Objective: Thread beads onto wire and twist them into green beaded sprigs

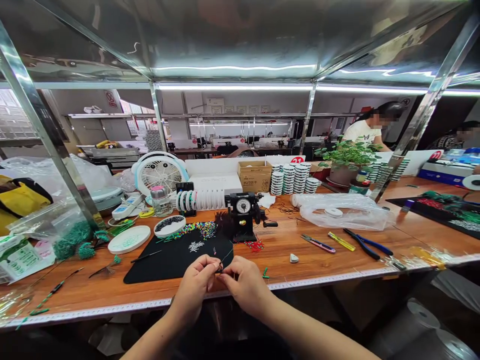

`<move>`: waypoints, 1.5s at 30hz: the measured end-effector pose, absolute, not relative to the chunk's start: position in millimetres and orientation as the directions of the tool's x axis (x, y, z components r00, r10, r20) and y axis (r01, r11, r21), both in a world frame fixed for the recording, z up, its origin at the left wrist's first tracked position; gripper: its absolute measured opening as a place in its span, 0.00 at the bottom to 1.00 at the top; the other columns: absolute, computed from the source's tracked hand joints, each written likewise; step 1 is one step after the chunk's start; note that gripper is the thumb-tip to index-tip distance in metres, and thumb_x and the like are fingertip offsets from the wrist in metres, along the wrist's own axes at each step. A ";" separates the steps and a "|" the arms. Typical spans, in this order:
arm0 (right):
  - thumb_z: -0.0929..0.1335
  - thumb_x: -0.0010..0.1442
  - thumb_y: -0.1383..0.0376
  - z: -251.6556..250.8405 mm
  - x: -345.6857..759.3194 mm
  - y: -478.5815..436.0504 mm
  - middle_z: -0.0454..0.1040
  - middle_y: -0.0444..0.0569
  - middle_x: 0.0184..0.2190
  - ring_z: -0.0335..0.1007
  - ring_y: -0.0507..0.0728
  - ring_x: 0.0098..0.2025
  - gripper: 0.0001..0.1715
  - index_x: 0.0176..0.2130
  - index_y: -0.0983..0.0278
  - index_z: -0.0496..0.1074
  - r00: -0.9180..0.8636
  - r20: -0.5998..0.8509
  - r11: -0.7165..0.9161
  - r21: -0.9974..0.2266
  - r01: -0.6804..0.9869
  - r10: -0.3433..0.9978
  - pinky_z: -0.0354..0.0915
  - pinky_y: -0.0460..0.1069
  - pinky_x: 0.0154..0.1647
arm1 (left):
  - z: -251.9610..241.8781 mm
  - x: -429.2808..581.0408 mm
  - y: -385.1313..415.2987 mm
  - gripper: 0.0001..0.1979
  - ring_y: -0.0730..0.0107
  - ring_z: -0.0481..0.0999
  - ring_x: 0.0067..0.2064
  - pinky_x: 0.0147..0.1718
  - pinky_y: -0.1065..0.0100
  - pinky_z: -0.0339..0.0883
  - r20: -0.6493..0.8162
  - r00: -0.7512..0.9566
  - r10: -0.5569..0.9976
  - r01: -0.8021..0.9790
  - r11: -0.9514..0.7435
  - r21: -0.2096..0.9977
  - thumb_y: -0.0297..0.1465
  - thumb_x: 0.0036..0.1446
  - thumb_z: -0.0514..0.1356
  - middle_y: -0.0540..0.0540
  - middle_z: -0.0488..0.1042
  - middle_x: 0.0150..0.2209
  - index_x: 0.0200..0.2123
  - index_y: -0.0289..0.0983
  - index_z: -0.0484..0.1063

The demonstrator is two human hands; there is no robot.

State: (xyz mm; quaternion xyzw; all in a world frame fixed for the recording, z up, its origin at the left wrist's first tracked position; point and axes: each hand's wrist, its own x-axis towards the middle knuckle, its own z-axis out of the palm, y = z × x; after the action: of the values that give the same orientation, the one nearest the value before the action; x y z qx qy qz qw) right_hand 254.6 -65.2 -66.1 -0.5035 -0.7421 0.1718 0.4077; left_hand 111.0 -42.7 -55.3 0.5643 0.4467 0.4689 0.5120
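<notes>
At the bench's front edge, my left hand (195, 282) and my right hand (245, 282) meet with fingertips pinched together. Between them is a thin dark line (226, 257), with a small dark bit where the fingers close; its exact form is too small to make out. Just beyond my fingers lies a black mat (161, 265) carrying a pile of small white metal pieces (196, 246) and a spread of coloured beads (205, 230). Past the mat stands a black hand-crank winder (243, 220) with a dial, its shaft loaded with white spools (206, 199).
Right on the bench lie a craft knife (318, 243), a yellow-handled tool (341, 241) and blue-handled pliers (363, 244). White dishes (129, 240), a fan (159, 175) and green line bundles (73, 242) are left. Behind stand stacked spools (288, 179). A metal post (420, 110) rises right; another person (362, 132) works beyond.
</notes>
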 end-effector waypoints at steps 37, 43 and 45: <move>0.60 0.58 0.75 -47.8 257.1 -54.0 0.64 0.51 0.37 0.61 0.55 0.37 0.12 0.37 0.65 0.69 -0.394 0.634 0.708 -0.371 0.601 0.666 0.60 0.47 0.36 | -55.8 93.8 -43.7 0.07 0.66 0.68 0.42 0.43 0.65 0.62 0.549 0.395 0.736 0.386 -0.676 0.628 0.27 0.59 0.51 0.44 0.69 0.38 0.33 0.37 0.68; 0.64 0.55 0.74 -31.5 259.0 -15.0 0.67 0.45 0.29 0.63 0.51 0.32 0.07 0.29 0.66 0.70 -0.356 0.400 0.536 -0.642 0.548 0.844 0.59 0.45 0.32 | -73.1 91.4 -36.0 0.12 0.65 0.69 0.45 0.43 0.65 0.66 0.622 0.544 0.563 0.556 -0.797 0.236 0.20 0.58 0.48 0.41 0.66 0.44 0.42 0.36 0.66; 0.65 0.52 0.75 -30.7 259.2 -5.8 0.68 0.43 0.24 0.64 0.50 0.28 0.07 0.26 0.66 0.70 -0.389 0.354 0.522 -0.664 0.536 0.850 0.58 0.43 0.28 | -76.3 90.8 -34.0 0.16 0.62 0.68 0.49 0.47 0.63 0.64 0.624 0.585 0.518 0.557 -0.816 0.156 0.18 0.56 0.48 0.39 0.65 0.48 0.45 0.36 0.65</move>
State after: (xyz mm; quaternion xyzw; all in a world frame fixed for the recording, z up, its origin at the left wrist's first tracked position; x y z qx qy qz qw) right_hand 259.2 -5.8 -30.7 -0.4323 -0.8015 0.2286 0.3441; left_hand 90.8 -34.0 -76.3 0.8896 0.3020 0.3414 -0.0281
